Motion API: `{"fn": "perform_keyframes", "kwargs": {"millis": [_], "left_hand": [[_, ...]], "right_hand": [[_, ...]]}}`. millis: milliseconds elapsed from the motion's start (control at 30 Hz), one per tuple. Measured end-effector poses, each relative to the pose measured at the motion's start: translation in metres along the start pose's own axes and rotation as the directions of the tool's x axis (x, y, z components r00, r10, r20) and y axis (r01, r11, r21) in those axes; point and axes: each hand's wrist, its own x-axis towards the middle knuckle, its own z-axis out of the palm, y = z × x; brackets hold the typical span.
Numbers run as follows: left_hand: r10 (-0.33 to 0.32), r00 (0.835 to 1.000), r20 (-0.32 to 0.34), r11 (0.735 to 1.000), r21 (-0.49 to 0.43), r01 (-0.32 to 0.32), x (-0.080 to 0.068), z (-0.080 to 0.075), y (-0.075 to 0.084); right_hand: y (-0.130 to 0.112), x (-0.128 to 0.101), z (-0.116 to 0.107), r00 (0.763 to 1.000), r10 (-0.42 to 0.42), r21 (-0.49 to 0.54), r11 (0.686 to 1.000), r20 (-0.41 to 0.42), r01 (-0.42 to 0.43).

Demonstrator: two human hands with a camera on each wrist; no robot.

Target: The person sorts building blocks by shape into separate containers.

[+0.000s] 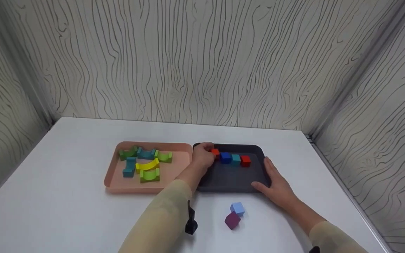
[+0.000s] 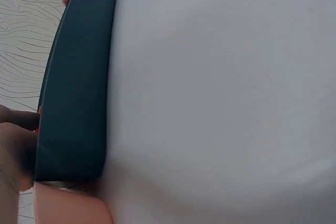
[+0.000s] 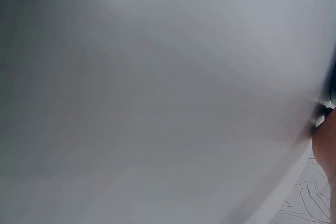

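In the head view my left hand [image 1: 202, 157] reaches over the left side of the dark grey tray [image 1: 227, 181]. Thumb and fingers pinch a red cube [image 1: 215, 153], partly hidden by them. To its right, a dark blue cube [image 1: 225, 157], a teal cube [image 1: 236, 160] and a second red cube [image 1: 245, 161] form a row inside the tray. My right hand [image 1: 278, 184] rests along the tray's right edge, fingers extended and thumb over the front right corner. The left wrist view shows the tray's side [image 2: 79, 82] close up; only a sliver of red appears by the fingers.
A pink tray [image 1: 178, 172] adjoins the dark one on the left, holding several arched blocks in green, teal and yellow, such as a yellow arch [image 1: 148, 165]. In front of the dark tray, a light blue cube [image 1: 237, 208] and a purple cube [image 1: 232, 220] lie on the white table [image 1: 65, 211].
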Motion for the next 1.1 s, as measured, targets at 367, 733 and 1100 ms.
{"fn": "perform_keyframes", "kwargs": {"millis": [367, 733, 1100], "left_hand": [[-0.005, 1.000, -0.030, 0.998, 0.067, 0.007, -0.003, -0.005, -0.003], [0.069, 0.997, 0.039, 0.997, 0.015, -0.070, -0.014, -0.016, 0.009], [0.087, 0.984, 0.158, 0.995, -0.061, -0.078, -0.043, -0.033, 0.034]], "right_hand": [[-0.003, 0.000, 0.006, 1.000, -0.009, 0.010, 1.000, 0.005, 0.009], [-0.003, 0.001, 0.006, 1.000, -0.026, 0.001, 1.000, 0.001, 0.026], [0.004, 0.000, 0.000, 0.999, -0.032, -0.004, 0.999, -0.008, 0.032]]}}
